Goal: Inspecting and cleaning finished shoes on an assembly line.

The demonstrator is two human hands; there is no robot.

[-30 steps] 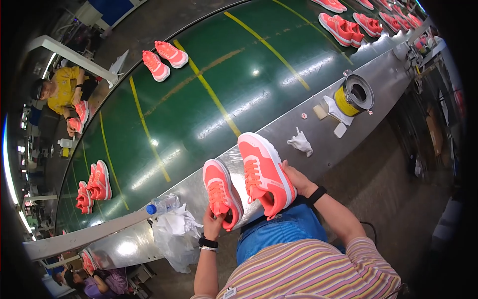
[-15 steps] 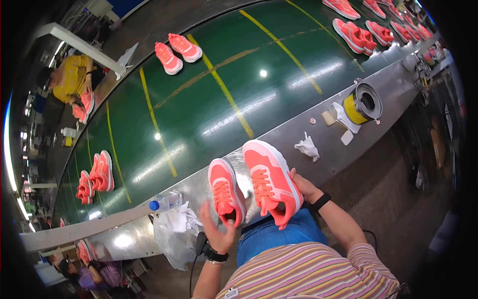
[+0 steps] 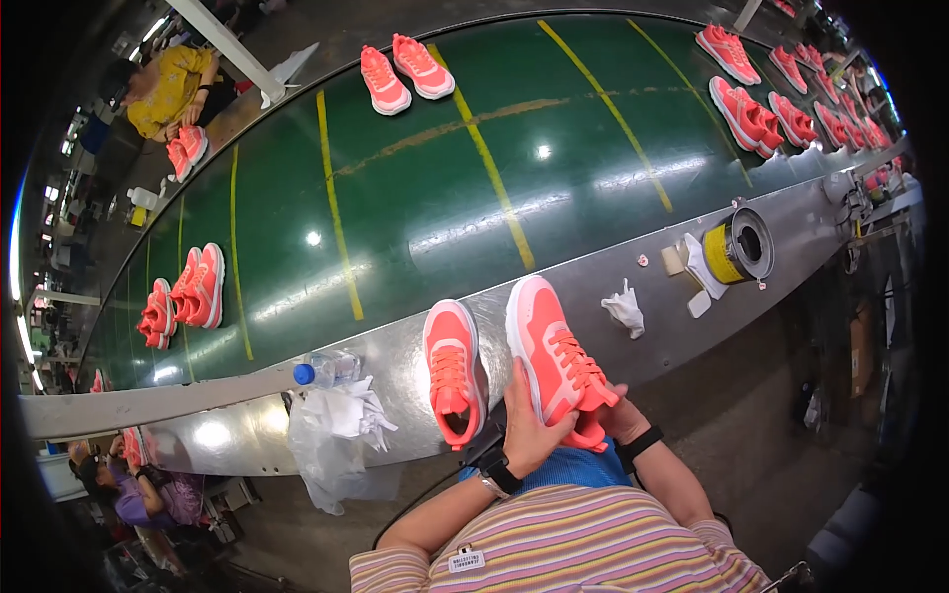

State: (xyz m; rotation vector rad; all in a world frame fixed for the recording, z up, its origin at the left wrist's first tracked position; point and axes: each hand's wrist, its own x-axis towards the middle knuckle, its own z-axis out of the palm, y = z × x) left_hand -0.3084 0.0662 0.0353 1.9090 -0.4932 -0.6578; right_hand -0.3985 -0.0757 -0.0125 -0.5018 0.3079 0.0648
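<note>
A coral-pink sneaker [image 3: 550,346] with a white sole and coral laces is between my hands, its toe pointing away from me. My left hand [image 3: 532,427] grips its left side near the sole, thumb up along the edge. Around the heel and collar, my right hand [image 3: 625,419] is closed, its fingers partly hidden by the shoe. Just to the left, the matching sneaker [image 3: 451,368] lies sole down on the metal ledge [image 3: 395,346], touched by neither hand.
Beyond the ledge runs a green conveyor belt [image 3: 395,222] with yellow lines, carrying several coral sneakers [image 3: 741,114]. A yellow-banded can [image 3: 727,252] and a crumpled white cloth [image 3: 625,309] lie right; a bottle [image 3: 331,370] and plastic bag [image 3: 331,445] left. Co-workers [image 3: 173,89] handle shoes.
My left hand has moved right from beside the left sneaker onto the right one, which is now turned, toe leaning left. My right hand has shifted toward its heel. The view has tilted slightly.
</note>
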